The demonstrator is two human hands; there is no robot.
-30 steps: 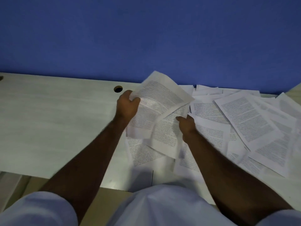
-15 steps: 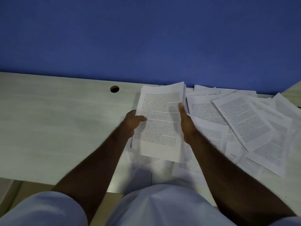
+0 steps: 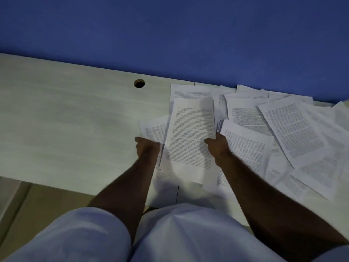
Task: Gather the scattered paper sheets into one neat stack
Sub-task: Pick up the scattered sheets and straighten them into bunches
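Right hand (image 3: 217, 146) grips small held stack (image 3: 190, 137) at right edge, above tabletop (image 3: 66, 120). Left hand (image 3: 147, 148) at stack's left edge, fingers curled; grip unclear. Loose sheets (image 3: 294, 129) overlap to right. Risk: one-sided hold lets sheets fan or slip; sleeve or forearm may drag overlapped pages off front edge.

A pale wooden desk (image 3: 66, 129) with a cable hole (image 3: 139, 83) meets a blue wall (image 3: 170, 35).
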